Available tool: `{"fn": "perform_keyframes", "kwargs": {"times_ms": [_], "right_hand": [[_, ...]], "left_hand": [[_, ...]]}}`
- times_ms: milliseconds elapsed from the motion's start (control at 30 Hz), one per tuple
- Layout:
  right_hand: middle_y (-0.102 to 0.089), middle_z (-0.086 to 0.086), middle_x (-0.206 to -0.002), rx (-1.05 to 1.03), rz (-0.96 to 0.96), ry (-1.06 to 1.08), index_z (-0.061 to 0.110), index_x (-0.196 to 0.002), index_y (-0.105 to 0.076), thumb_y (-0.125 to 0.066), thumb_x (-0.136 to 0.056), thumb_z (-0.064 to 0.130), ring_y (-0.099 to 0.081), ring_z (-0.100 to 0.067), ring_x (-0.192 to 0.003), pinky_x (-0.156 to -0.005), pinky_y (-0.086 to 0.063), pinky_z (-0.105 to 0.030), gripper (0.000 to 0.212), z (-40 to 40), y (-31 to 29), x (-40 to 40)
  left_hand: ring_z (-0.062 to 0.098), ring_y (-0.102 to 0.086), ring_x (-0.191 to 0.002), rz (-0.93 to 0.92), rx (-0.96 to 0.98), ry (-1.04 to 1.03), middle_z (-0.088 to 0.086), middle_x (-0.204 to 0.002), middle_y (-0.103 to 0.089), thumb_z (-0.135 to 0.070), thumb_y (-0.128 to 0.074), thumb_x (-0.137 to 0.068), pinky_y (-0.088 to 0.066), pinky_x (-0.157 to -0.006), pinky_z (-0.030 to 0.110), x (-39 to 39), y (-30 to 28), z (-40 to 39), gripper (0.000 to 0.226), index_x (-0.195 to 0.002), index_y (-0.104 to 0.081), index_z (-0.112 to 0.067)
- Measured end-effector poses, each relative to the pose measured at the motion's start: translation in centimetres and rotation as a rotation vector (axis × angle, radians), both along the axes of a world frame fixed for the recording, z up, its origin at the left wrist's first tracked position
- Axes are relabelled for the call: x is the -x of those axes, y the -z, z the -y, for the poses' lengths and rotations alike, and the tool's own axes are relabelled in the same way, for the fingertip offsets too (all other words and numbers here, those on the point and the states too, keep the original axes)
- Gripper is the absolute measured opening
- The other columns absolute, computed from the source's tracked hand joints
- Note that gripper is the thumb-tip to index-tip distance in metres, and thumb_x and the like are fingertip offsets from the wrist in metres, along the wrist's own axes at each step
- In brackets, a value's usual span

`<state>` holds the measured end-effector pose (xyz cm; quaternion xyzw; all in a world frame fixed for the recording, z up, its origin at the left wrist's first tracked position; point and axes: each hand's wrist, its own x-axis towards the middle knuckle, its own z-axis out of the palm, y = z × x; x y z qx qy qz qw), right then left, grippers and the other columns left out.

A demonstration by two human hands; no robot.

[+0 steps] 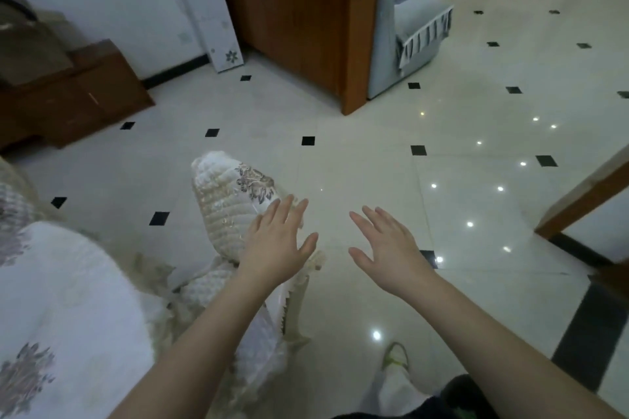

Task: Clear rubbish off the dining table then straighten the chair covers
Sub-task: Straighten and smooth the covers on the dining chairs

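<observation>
Reaching forward, you have both hands out over the floor with fingers straight and spread, gripping nothing. Your left hand [277, 241] hovers at the near edge of the chair cover [231, 204], the quilted cream cloth with a grey flower print that is draped over the chair back; whether the palm actually touches the fabric cannot be told from this view. Your right hand [384, 245] hangs over bare tiled floor [374, 153], apart from the cloth and to its right.

The relation to mind is this: the cover lies to the left of both hands, its long axis running from the rounded top, away from you, down and toward you to the fringed skirt [296, 309] by your left forearm. Your left hand is plainly the nearer one, so it looks best placed to take the cloth first, while the right would need to travel leftward to reach the fringed side.

At your far left the bench [61, 299] shows under a white flowered cloth; no rubbish is visible on the part in view, so you seem to be at the straightening stage. Your shoe [394, 355] stands just right of the chair's skirt.
</observation>
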<state>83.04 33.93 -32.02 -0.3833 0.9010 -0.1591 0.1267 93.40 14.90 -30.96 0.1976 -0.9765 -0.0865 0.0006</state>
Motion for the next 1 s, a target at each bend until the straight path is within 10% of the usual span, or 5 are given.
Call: {"fn": "perform_keyframes", "kwargs": {"times_ms": [1000], "right_hand": [[-0.006, 0.002, -0.161, -0.022, -0.063, -0.860, 0.025, -0.153, -0.012, -0.041, -0.099, 0.040, 0.001, -0.016, -0.148, -0.118, -0.006, -0.035, 0.063, 25.4, -1.7, 18.8]], "left_hand": [[0.021, -0.014, -0.147, -0.249, -0.115, -0.886, 0.001, -0.159, -0.020, -0.073, -0.024, -0.079, -0.019, -0.117, 0.041, 9.9, 2.7, 10.7, 0.085, -0.151, -0.020, -0.027]]}}
